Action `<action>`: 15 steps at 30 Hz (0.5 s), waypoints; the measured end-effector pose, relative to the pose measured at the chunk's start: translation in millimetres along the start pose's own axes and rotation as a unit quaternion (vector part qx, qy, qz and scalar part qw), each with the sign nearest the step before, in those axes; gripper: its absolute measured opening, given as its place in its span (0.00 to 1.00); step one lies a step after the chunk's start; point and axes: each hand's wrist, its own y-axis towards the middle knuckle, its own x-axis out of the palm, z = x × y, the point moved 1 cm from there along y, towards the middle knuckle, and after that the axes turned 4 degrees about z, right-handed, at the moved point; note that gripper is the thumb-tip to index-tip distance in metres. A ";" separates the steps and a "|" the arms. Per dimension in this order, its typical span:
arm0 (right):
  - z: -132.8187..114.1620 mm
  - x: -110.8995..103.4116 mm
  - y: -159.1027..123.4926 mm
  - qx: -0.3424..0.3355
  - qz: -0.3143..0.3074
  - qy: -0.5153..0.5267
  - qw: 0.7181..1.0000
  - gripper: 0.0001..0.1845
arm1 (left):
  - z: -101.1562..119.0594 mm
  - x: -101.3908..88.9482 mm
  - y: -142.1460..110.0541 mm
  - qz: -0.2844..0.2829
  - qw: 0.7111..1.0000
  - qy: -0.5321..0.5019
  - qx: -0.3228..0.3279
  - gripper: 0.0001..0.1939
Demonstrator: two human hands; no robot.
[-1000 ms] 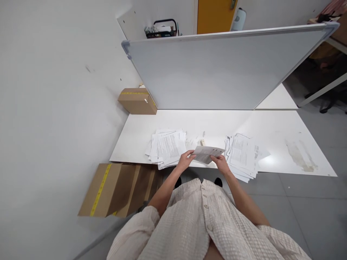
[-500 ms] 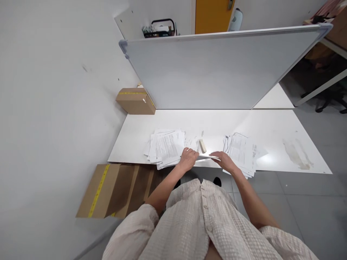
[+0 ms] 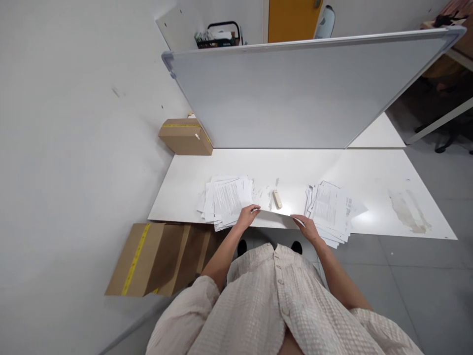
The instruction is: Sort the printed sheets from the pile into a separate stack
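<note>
while your left hand point(image 3: 247, 216) and right hand point(image 3: 307, 228) pinch opposite ends of the thin white paper point(image 3: 275, 213), it shows nearly edge-on, long axis side to side, between two loose printed-sheet piles point(image 3: 227, 199) by the white table's point(image 3: 192, 182) near edge.

A white wall point(image 3: 74, 148) rises at left. A yellow door point(image 3: 293, 20) stands far back; grey floor tiles point(image 3: 414, 256) spread at right.

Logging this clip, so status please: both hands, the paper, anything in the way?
Left hand and right hand gripping paper at opposite ends. Beige tool just beyond, seemingly not in the way.
</note>
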 end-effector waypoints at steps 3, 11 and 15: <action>3.6 0.8 0.4 -0.014 0.001 -0.003 1.000 0.13 | -2.4 5.4 2.5 -0.008 1.000 -0.012 -0.009 0.11; 2.6 4.4 1.8 -0.007 0.042 -0.031 0.999 0.10 | 3.0 5.5 11.6 -0.015 0.998 0.055 0.027 0.15; -2.9 -6.8 -6.0 0.028 0.027 -0.034 0.999 0.09 | 6.0 10.0 13.7 -0.024 0.998 0.055 0.031 0.15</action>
